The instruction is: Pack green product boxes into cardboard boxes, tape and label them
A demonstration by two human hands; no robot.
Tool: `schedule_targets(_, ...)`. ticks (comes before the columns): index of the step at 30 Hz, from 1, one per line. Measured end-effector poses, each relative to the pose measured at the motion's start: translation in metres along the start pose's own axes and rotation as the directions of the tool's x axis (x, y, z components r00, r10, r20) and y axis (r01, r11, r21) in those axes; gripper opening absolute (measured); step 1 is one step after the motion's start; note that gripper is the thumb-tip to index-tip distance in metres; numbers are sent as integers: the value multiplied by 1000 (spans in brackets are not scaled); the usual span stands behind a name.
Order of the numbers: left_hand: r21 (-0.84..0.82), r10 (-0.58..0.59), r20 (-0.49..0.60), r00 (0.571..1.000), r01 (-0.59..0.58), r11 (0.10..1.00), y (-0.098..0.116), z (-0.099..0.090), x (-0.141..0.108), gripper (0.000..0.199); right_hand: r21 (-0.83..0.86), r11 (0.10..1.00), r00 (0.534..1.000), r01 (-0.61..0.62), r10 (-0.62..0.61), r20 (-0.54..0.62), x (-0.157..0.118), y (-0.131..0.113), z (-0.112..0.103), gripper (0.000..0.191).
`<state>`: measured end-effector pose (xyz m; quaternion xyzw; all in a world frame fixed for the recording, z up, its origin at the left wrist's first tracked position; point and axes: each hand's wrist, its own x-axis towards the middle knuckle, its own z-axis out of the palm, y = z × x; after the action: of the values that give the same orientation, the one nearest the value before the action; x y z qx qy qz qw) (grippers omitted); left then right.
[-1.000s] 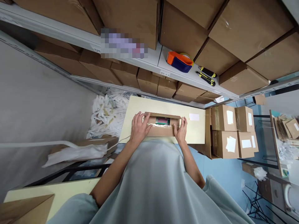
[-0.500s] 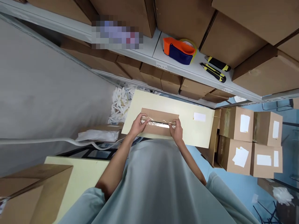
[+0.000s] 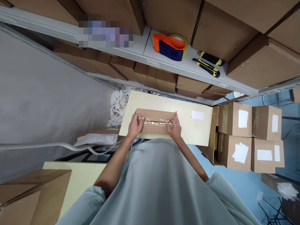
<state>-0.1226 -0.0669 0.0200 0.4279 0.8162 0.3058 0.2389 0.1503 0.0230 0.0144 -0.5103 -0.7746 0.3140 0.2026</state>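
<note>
A brown cardboard box [image 3: 156,114] lies on the pale yellow table [image 3: 199,131], close to my body. Clear shiny tape [image 3: 156,123] runs across its top along a dark, narrow seam. At the box's left end, my left hand [image 3: 135,125] grips the edge, thumb on top and fingers round the side. My right hand [image 3: 174,127] holds the right end, its thumb on the tape and its index finger stretched along the box's side edge. A white label [image 3: 197,115] lies on the table to the right of the box.
The shelf [image 3: 138,47] ahead carries an orange and blue tape dispenser [image 3: 170,47], two yellow-black cutters [image 3: 207,67] and large boxes. Labelled boxes [image 3: 236,122] are stacked at the right. White paper strips [image 3: 117,104] lie behind the table's left end. Another box [image 3: 51,193] stands lower left.
The dark gap along the box's top has narrowed, with its two sides closer together. My right index finger now stretches forward. The whole view has shifted slightly.
</note>
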Motion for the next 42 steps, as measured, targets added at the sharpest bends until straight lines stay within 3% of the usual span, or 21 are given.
schedule_targets(4, 54, 183, -8, 983, -183, 982, -5, 0, 8, 37, 39, 996, 997, 77, -76, -29, 4, 2, -3, 27)
schedule_targets(8, 27, 294, 61, 954, -296, 955, -8, 1, 17, 34, 31, 998, 998, 53, -52, -29, 6, 2, -4, 26)
schedule_targets(15, -56, 273, 23, 962, -272, 961, -7, 4, 15, 32, -28, 1000, 999, -5, 4, -41, 4, -3, -6, 26)
schedule_targets(23, -97, 269, 20, 963, -266, 959, -7, 2, 16, 61, -87, 993, 996, -83, 81, -21, 1, -12, -8, 34)
schedule_targets(28, -112, 310, 26, 950, -306, 946, -6, 6, 17, 63, -59, 998, 998, -36, 33, -55, 1, -9, -12, 36)
schedule_targets(36, -126, 387, 3, 922, -383, 915, 18, 37, 40, 58, -144, 989, 986, -26, 1, -169, 8, 8, -26, 31)
schedule_targets(42, -37, 381, -117, 917, -387, 921, 14, 42, 48, 53, -267, 962, 952, 49, -125, -278, 22, 4, -19, 27)
